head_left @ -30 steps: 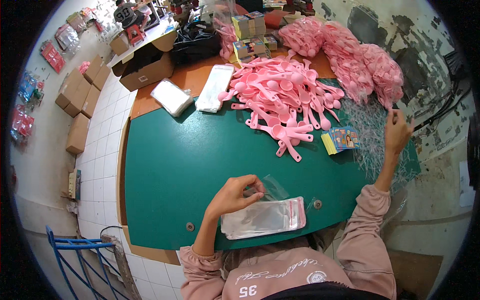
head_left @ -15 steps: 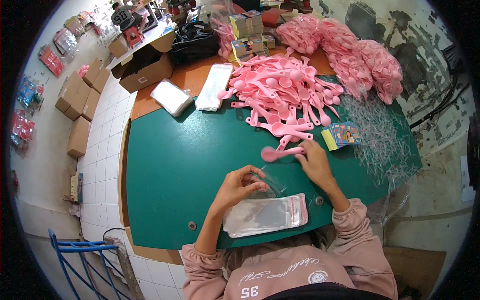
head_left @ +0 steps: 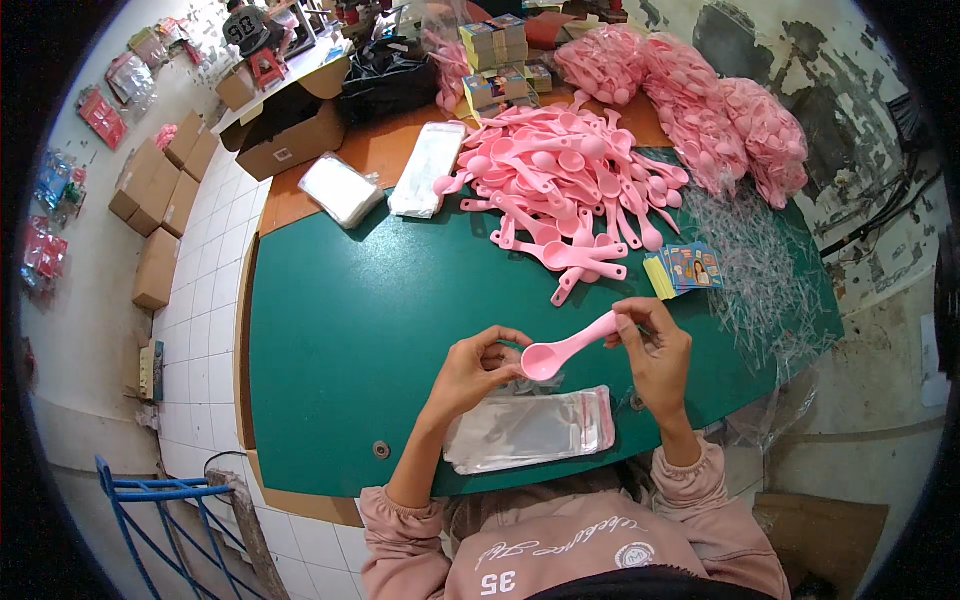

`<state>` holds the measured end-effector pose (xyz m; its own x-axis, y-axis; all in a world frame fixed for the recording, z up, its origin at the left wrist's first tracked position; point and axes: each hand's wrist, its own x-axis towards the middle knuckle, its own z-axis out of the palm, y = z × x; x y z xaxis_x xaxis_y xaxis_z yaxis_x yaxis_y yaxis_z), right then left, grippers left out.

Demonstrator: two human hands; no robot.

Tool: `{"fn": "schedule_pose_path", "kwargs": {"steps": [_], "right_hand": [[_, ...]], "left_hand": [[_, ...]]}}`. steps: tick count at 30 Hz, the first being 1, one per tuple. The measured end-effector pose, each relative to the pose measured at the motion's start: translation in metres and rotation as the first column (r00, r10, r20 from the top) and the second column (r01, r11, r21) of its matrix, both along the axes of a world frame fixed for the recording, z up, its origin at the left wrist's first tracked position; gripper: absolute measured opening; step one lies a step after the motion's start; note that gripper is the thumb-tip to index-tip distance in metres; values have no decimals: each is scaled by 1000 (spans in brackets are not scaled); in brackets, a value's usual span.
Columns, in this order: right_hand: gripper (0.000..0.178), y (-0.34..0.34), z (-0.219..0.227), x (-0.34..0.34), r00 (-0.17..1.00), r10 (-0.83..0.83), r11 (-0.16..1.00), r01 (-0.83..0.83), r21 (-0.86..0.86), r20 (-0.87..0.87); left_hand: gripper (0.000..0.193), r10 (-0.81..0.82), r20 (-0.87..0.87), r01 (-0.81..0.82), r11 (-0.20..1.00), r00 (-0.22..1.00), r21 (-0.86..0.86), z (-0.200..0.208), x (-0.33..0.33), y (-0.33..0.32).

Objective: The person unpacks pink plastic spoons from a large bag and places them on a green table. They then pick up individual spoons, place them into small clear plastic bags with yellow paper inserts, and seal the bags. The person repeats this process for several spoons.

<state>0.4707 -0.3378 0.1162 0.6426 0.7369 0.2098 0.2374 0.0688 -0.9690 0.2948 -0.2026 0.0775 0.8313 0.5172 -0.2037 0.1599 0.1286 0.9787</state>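
My right hand (head_left: 655, 352) pinches the handle end of a pink measuring spoon (head_left: 572, 346). The spoon's bowl faces up and lies close by the fingertips of my left hand (head_left: 478, 368). Those fingers are closed on a clear plastic bag (head_left: 545, 384), which shows only in part beneath the spoon. Below both hands a stack of clear bags (head_left: 525, 430) with a pinkish sealing strip lies on the green table (head_left: 340, 330). A heap of pink measuring spoons (head_left: 560, 165) covers the table beyond my hands.
Printed cards (head_left: 690, 268) lie right of the heap, beside a spread of clear plastic strips (head_left: 765, 280). Two packs of bags, one white (head_left: 342, 190) and one longer (head_left: 428, 170), sit far left. Filled spoon bags (head_left: 690, 110) and bundled cards (head_left: 497, 88) stand behind.
My right hand has brought the spoon from the heap's near edge toward me, and its bowl now meets my left fingertips. My left hand stays nearly in place.
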Motion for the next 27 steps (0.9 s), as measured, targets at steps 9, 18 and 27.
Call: {"fn": "schedule_pose_path", "kwargs": {"steps": [9, 18, 27], "right_hand": [[11, 1, 3, -5, 961, -24, 999, 10, 53, 275], [12, 2, 3, -7, 938, -1, 1000, -10, 30, 347], [10, 11, 8, -8, 972, 217, 971, -224, -79, -94]], "left_hand": [[30, 15, 25, -12, 992, 1000, -128, 4, 1, -3], [29, 50, -15, -51, 991, 999, -120, 5, 1, -4], [23, 5, 221, 11, 997, 975, -71, 11, 12, -10]]}}
